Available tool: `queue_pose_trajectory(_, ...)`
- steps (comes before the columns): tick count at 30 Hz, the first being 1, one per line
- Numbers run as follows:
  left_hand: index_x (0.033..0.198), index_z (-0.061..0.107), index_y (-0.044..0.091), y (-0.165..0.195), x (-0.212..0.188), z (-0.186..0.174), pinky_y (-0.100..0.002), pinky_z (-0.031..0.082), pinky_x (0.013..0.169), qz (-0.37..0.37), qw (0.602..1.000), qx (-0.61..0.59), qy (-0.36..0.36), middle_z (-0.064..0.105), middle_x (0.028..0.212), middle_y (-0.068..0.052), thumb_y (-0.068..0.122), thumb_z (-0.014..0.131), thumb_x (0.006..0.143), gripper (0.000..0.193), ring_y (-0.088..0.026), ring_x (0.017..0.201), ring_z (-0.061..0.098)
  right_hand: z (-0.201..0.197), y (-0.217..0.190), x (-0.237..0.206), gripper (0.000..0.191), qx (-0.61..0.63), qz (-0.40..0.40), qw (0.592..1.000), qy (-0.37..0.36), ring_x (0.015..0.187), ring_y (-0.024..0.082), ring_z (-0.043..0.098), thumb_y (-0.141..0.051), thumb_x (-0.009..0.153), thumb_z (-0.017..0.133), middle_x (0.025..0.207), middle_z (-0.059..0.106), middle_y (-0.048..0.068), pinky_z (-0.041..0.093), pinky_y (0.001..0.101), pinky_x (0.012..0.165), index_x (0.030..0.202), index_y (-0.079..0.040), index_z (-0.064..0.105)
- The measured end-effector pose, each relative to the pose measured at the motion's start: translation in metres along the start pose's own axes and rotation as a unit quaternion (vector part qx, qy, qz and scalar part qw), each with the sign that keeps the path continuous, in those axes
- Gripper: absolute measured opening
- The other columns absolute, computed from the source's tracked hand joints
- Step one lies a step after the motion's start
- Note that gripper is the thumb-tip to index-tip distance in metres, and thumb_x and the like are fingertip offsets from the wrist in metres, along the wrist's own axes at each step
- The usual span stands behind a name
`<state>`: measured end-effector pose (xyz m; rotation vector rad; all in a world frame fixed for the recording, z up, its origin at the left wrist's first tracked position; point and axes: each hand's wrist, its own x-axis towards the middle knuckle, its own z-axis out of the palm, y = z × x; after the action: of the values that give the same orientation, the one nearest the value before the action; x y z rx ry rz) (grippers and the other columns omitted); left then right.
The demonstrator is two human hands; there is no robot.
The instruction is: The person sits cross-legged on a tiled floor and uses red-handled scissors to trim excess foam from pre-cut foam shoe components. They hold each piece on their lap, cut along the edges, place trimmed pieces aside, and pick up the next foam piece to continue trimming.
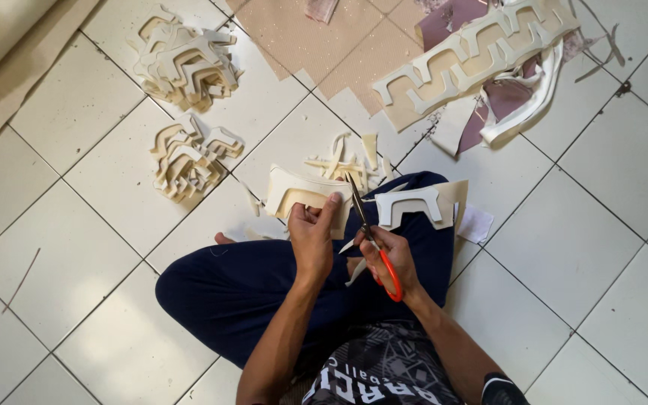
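Gripping a cream cut-out piece (303,196) over my knees in my left hand (313,236) while my right hand (391,261) works orange-handled scissors (373,244), I see two finished stacks (187,112) (far-left floor) and an uncut sheet (474,56) waiting at the top edge.

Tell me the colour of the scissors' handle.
Orange-red. The scissors' handle loops around the right hand; it shows in the head view.

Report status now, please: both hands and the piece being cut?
Left hand grips cream cut-out piece. Right hand works orange-handled scissors, blades at piece's edge. Offcut scraps lie beyond.
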<state>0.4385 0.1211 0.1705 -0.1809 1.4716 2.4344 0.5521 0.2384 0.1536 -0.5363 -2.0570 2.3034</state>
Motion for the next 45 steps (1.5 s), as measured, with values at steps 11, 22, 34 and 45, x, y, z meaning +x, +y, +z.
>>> queue_pose_trajectory(11,0.110,0.061,-0.005,0.049,0.003,-0.020,-0.026,0.058,0.076,-0.042,0.955,0.227,-0.187,0.076,0.104,-0.014,0.012,0.078,0.088,0.033,-0.014,0.091,0.073,-0.041,-0.024,-0.007,0.072,-0.042,-0.035,0.989,-0.140,0.065,0.003,0.052,-0.066,0.091,0.064,0.079,0.055,-0.006,0.043,0.0192,0.055,0.121,0.000,0.067)
queue_pose_trajectory(22,0.109,0.066,-0.004,0.040,-0.002,-0.010,-0.025,0.059,0.073,-0.054,0.971,0.164,-0.168,0.074,0.098,-0.010,0.018,0.082,0.087,0.036,-0.011,0.086,0.072,-0.041,-0.010,-0.022,0.064,0.002,0.037,0.995,-0.091,0.044,0.004,0.039,-0.059,0.090,0.068,0.057,0.046,-0.005,0.030,0.0217,0.039,0.104,0.003,0.071)
queue_pose_trajectory(34,0.105,0.071,-0.005,0.017,-0.023,0.005,-0.023,0.054,0.061,-0.072,0.972,0.162,-0.157,0.074,0.083,-0.008,0.019,0.080,0.090,0.029,-0.010,0.071,0.069,-0.031,0.001,-0.025,0.057,0.036,-0.020,0.999,-0.027,0.044,0.004,0.044,-0.055,0.096,0.063,0.056,0.050,-0.002,0.035,0.0207,0.040,0.097,0.001,0.068)
queue_pose_trajectory(45,0.135,0.059,-0.004,0.021,-0.009,0.012,-0.031,0.063,0.077,-0.182,0.979,-0.044,-0.084,0.075,0.100,-0.014,0.008,0.073,0.089,0.050,-0.018,0.086,0.074,-0.037,0.005,-0.019,0.056,-0.013,-0.076,0.996,-0.047,0.052,0.004,0.052,-0.050,0.098,0.060,0.066,0.059,-0.002,0.040,0.0212,0.047,0.117,0.003,0.063)
